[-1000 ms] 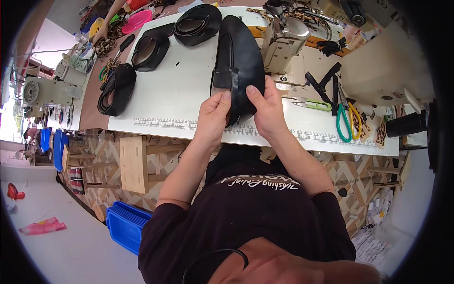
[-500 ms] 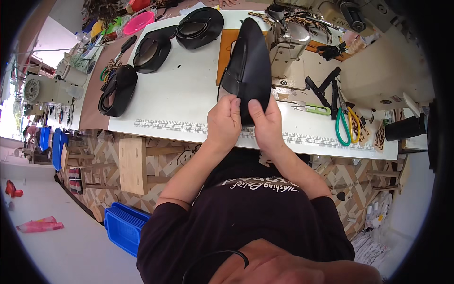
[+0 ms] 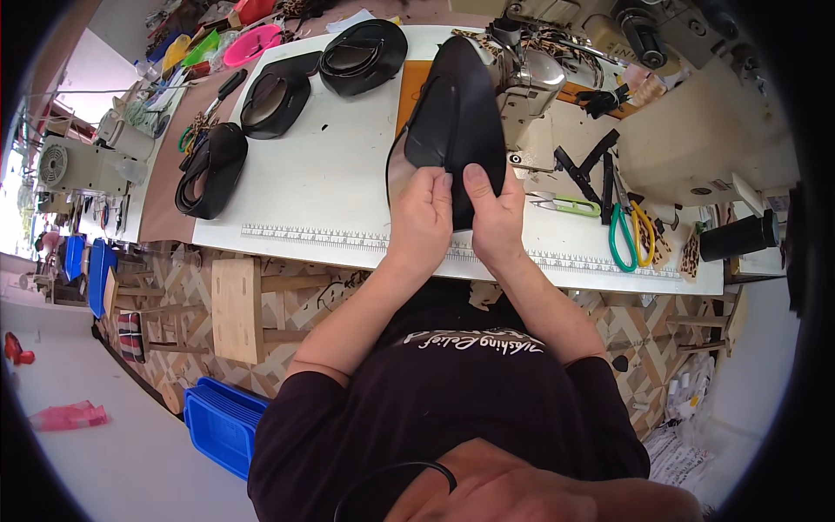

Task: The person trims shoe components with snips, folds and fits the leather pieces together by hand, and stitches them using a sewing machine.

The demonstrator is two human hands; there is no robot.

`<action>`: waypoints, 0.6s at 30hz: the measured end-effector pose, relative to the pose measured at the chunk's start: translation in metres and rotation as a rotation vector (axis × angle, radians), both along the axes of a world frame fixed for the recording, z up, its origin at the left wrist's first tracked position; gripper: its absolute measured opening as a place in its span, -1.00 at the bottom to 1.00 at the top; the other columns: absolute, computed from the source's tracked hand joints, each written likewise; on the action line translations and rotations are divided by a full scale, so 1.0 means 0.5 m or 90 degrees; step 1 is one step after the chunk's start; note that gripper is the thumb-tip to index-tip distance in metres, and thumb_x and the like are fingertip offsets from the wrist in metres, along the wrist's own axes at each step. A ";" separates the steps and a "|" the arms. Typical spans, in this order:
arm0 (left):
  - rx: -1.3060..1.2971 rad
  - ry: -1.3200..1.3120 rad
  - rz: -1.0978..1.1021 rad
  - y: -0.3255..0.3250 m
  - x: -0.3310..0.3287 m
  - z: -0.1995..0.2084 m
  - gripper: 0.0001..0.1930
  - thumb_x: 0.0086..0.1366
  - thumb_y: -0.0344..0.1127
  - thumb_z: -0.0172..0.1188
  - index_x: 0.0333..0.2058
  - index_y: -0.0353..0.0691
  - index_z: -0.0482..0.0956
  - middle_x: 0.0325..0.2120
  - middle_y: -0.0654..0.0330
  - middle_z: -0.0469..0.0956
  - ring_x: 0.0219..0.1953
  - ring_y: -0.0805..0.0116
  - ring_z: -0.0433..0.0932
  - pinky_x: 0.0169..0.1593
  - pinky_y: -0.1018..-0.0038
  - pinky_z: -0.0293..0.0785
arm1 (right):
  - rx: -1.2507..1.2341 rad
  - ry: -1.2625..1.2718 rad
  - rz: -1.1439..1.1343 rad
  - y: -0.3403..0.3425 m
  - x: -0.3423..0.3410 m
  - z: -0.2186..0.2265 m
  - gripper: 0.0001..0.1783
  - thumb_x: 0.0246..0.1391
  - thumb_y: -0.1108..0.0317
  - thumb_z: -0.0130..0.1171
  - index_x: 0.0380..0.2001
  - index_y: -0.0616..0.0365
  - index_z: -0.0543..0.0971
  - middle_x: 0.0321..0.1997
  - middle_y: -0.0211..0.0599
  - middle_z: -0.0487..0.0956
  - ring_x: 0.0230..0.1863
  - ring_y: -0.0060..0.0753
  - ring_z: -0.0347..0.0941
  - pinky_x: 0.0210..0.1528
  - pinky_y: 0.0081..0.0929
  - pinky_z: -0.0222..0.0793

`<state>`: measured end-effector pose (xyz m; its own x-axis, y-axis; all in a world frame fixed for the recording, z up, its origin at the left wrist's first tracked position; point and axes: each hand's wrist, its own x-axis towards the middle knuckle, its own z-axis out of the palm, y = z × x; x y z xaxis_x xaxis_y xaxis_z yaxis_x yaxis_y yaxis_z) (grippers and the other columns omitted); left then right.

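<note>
A black leather shoe upper (image 3: 465, 104) is held up over the front of the white table, its pointed end away from me. My left hand (image 3: 422, 217) is closed on its near left edge, thumb on top. My right hand (image 3: 496, 217) grips the near right part, with the thumb pressed onto the leather. A seam runs lengthwise along the piece, and a paler lining shows at its left side. Three similar black uppers, one at the back (image 3: 391, 63), one mid-left (image 3: 298, 103) and one at the left edge (image 3: 230, 163), rest on the table.
Just beyond my right hand is a sewing machine (image 3: 532, 85). Green thread snips (image 3: 570, 205), scissors with teal and yellow handles (image 3: 619, 244) and black strips (image 3: 607, 187) lie to the right. A ruler strip (image 3: 313, 237) follows the table's front edge. Blue baskets (image 3: 222, 426) stand lower left.
The upper has turned a little in my hands, so more of its pale lining shows at the left. Both hands keep their hold. The whole view has shifted slightly.
</note>
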<state>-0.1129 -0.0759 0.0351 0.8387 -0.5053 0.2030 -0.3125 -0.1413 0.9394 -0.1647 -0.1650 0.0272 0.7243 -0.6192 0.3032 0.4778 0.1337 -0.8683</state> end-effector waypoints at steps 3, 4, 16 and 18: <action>0.028 -0.143 0.038 -0.006 0.011 -0.032 -0.77 0.34 -0.28 0.01 -0.33 -0.37 0.48 -0.59 0.24 0.43 -0.51 0.49 0.37 -0.41 0.55 0.31 | 0.012 0.013 0.014 0.004 -0.001 -0.004 -0.67 0.20 0.33 0.05 -0.01 0.27 0.42 -0.09 -0.36 0.51 -0.11 -0.58 0.39 0.01 -0.59 0.30; -0.063 -0.045 0.008 -0.008 0.013 -0.037 -0.77 0.34 -0.28 0.02 -0.34 -0.37 0.49 -0.59 0.27 0.44 -0.52 0.51 0.36 -0.41 0.55 0.31 | 0.007 0.007 0.010 0.000 0.001 0.003 -0.67 0.20 0.33 0.05 -0.01 0.27 0.42 -0.09 -0.36 0.51 -0.11 -0.58 0.39 0.01 -0.59 0.30; 0.013 0.066 -0.054 -0.127 0.162 0.160 -0.74 0.26 -0.28 0.10 -0.46 -0.40 0.54 -0.66 0.31 0.42 -0.57 0.60 0.29 -0.49 0.59 0.24 | -0.564 0.061 -0.336 -0.196 -0.032 0.148 -0.82 0.02 0.53 0.12 -0.27 0.24 0.41 -0.49 -0.37 0.42 -0.50 -0.58 0.29 -0.44 -0.65 0.24; 0.021 -0.049 -0.075 -0.169 0.166 0.201 -0.73 0.25 -0.28 0.10 -0.45 -0.43 0.53 -0.67 0.22 0.45 -0.58 0.53 0.33 -0.47 0.52 0.29 | -0.671 0.018 -0.420 -0.255 -0.040 0.198 -0.69 -0.10 0.59 0.16 -0.20 0.17 0.45 -0.32 -0.27 0.44 -0.36 -0.38 0.32 -0.30 -0.50 0.29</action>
<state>-0.0301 -0.1602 0.1355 0.7556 -0.6071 0.2459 -0.3997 -0.1299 0.9074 -0.1848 -0.2927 0.1261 0.3822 -0.3318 0.8625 0.1679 -0.8928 -0.4179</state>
